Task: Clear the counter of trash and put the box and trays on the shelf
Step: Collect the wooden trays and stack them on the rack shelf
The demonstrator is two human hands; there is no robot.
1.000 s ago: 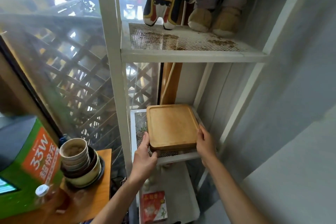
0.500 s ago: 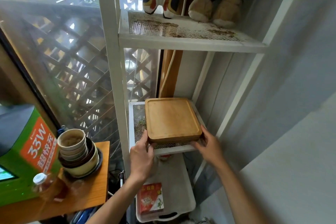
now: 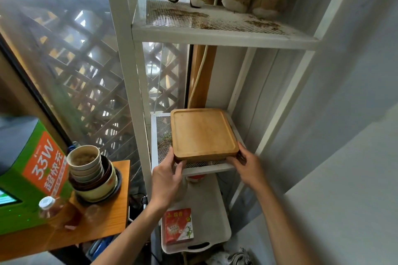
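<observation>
The tray (image 3: 203, 132) is sitting on the shelf (image 3: 206, 169). The left hand (image 3: 167, 175) and right hand (image 3: 247, 165) are holding its front corners with curled fingers. Bowls (image 3: 92, 175) are waiting on the counter (image 3: 101, 221).

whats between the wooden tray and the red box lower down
In the head view, the front rail of the mesh shelf holding the wooden tray comes first, then a bare stretch of the white tray that the red box lies on.
</observation>
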